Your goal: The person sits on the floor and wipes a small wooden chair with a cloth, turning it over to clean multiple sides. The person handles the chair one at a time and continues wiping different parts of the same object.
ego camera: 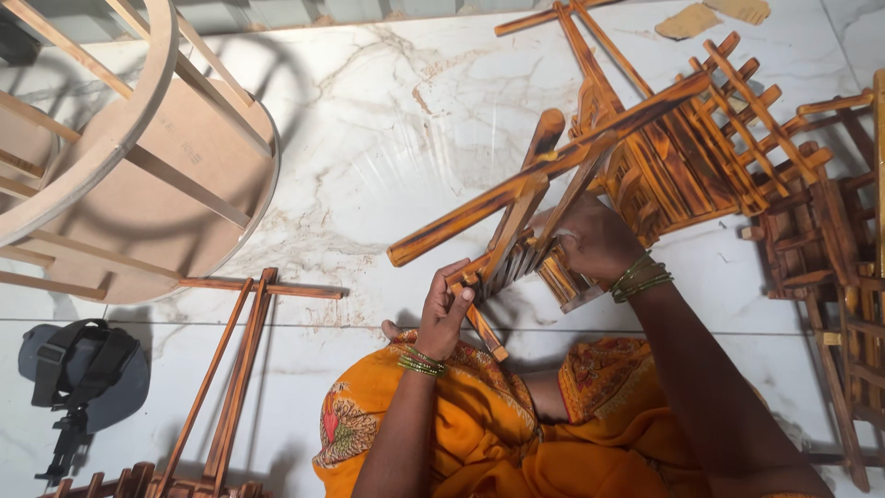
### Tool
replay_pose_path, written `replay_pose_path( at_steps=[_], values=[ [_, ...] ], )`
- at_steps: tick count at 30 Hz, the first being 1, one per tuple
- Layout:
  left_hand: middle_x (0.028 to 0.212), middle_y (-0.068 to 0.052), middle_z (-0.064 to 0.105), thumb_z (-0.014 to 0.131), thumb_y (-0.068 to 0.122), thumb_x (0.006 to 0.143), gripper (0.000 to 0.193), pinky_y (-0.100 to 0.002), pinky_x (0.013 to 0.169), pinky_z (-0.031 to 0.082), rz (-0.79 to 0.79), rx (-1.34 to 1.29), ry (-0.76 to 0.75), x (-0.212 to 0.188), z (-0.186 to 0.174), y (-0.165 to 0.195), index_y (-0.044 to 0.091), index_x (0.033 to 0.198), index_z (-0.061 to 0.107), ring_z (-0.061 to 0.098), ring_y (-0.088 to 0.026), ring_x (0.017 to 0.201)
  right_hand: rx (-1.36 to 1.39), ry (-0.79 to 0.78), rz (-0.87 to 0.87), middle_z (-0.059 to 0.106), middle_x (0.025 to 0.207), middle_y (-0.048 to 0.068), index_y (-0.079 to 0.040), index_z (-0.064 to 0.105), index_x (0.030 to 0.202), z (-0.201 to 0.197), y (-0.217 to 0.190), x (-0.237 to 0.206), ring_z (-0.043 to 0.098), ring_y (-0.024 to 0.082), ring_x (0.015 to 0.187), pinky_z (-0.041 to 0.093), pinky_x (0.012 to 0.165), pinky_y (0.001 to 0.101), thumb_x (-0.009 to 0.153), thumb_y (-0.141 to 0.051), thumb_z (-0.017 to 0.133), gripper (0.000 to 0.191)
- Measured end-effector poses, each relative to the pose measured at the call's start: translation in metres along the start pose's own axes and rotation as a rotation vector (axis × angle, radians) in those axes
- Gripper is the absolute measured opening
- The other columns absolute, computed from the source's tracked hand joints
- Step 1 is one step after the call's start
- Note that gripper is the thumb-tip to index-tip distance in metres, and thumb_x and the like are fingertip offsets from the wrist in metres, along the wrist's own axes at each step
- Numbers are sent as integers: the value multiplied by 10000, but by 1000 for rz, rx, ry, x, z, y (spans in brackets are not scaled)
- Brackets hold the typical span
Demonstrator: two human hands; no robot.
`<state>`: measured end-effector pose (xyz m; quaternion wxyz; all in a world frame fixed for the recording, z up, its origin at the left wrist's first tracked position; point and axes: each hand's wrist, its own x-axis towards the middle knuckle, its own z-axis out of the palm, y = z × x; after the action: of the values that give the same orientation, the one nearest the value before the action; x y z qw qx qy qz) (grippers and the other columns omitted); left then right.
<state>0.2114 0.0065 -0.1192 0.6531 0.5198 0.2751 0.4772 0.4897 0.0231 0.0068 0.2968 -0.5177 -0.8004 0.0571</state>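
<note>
Hands at work on a small scorched-wood folding frame (553, 184), held above a white marble floor (387, 111) by a seated person in an orange garment (479, 424). The left hand (442, 314), at lower centre of the frame, has its fingers curled and pressed around the frame's lower slat end, which juts down and to the right below the palm. The right hand (595, 242), just right of centre, is closed over the slatted underside of the same piece; how its fingertips sit cannot be told, since the wood hides them. Green bangles ring both wrists.

The frame's longest bar runs on a diagonal, from lower left near centre up toward the upper right, so most of its length lies above and to the right of both grips. The right hand is the nearer one to that raised end; the left holds the low end close to the lap.

A stack of similar burnt-finish frames (811, 203) fills the right edge. A pale round wooden stool frame (129, 138) lies tipped at upper left, thin wooden rods (230, 369) rest at lower left, and a dark grey pouch with straps (83, 369) sits at the far left edge.
</note>
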Motion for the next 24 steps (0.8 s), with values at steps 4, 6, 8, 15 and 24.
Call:
replay_pose_path(
  at_steps=[4,6,8,15,24],
  values=[
    [1123,-32,658,638,270,1045,519,-239,869,465,-43,-18,0,2,0,1,35,1477,473,561,-61,942,-272,26,58,741,1052,58,-177,786,1059,-4,10,1,644,308,1070,528,956,452,787,38,604,392],
    [1151,-2,646,637,267,1031,518,-230,857,465,-52,-18,11,1,-1,1,36,1463,468,546,-48,941,-207,19,194,746,1058,57,-160,787,1048,-7,13,3,645,316,1075,529,969,436,825,45,584,364],
    [1085,-13,647,646,264,1041,521,-231,824,453,-46,-41,-4,2,-1,0,33,1475,473,539,-56,904,93,31,169,704,1088,94,-93,713,1071,-3,13,10,648,301,1103,515,964,419,819,8,605,293],
    [1070,-37,653,655,282,1045,531,-252,821,464,-64,-44,0,1,-1,1,38,1483,480,552,-76,898,305,-530,103,792,1005,14,-187,823,948,2,27,39,703,228,1061,522,947,407,860,-62,618,256],
    [1079,3,671,658,307,1015,534,-225,812,481,-52,-12,19,1,-5,2,51,1450,485,574,-45,905,-139,-217,329,714,990,134,-141,726,1203,1,41,18,706,327,1003,554,889,428,935,-155,683,272]
  ],
)
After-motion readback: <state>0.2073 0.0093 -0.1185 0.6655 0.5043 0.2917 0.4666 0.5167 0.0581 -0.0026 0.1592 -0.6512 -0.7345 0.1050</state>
